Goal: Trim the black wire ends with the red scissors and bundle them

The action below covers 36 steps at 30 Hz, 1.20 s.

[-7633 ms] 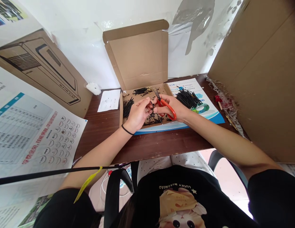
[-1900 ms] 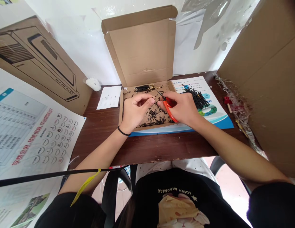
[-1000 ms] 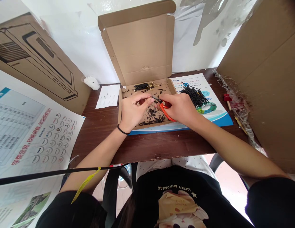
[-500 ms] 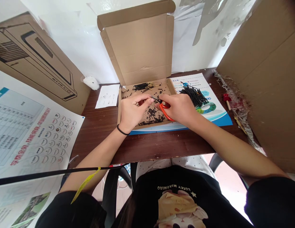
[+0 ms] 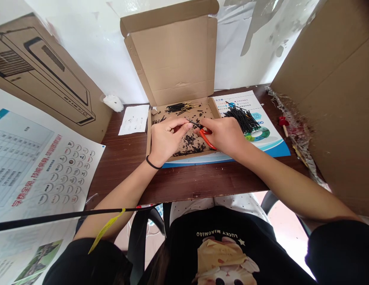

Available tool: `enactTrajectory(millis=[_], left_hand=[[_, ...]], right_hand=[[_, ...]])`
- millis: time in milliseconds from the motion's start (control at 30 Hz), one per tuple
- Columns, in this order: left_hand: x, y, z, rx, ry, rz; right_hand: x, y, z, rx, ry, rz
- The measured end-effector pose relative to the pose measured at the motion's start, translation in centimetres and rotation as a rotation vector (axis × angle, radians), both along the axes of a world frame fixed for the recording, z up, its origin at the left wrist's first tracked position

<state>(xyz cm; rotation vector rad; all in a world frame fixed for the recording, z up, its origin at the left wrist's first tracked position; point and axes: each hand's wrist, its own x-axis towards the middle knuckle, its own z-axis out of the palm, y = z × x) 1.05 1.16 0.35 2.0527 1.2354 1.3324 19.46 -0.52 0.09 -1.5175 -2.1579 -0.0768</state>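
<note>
In the head view my left hand [image 5: 169, 136] pinches a thin black wire [image 5: 189, 121] between thumb and forefinger. My right hand [image 5: 224, 132] is closed round orange-handled pliers [image 5: 207, 138], and their dark jaws meet the wire close to my left fingertips. Most of the wire is hidden by my fingers. Both hands are above an open cardboard box [image 5: 215, 109]. Inside it, black wires with gold-coloured ends [image 5: 180, 107] lie at the back, and many small black scraps [image 5: 190, 144] are scattered over the bottom.
A pile of black wires [image 5: 243, 120] rests on a printed sheet [image 5: 273, 146] to the right. Left of the box lies a small white paper [image 5: 134, 120]. Cardboard panels [image 5: 329, 99] stand at both sides. Crumpled clear plastic [image 5: 297, 138] runs along the right edge.
The orange handles are slightly closer together than before. Both hands keep nearly the same place, and the view has shifted very slightly.
</note>
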Motion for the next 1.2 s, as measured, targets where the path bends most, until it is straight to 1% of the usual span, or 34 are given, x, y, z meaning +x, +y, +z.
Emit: enactTrajectory(millis=[167,333,500,800,933,1067,1200], left_hand=[[0.13,0.06,0.09,-0.045,-0.017,-0.022],[0.18,0.11,0.08,-0.042,-0.030,-0.024],[0.13,0.23,0.05,-0.021,-0.042,-0.018],[0.01,0.27,-0.16,0.024,-0.011,-0.010],[0.12,0.32,-0.27,0.011,-0.005,-0.020],[0.24,0.27,-0.13,-0.017,-0.010,-0.035],[0.22,0.26,-0.06,-0.025,-0.004,-0.037]], right_hand=[[0.26,0.31,0.27,-0.013,0.058,-0.017],[0.39,0.25,0.73,-0.033,0.150,0.016],[0.16,0.01,0.93,-0.069,0.125,0.009],[0.23,0.32,0.21,-0.031,0.083,0.033],[0.28,0.43,0.06,-0.023,0.051,0.008],[0.40,0.48,0.24,-0.014,0.098,-0.011],[0.59,0.50,0.57,-0.015,0.156,-0.001]])
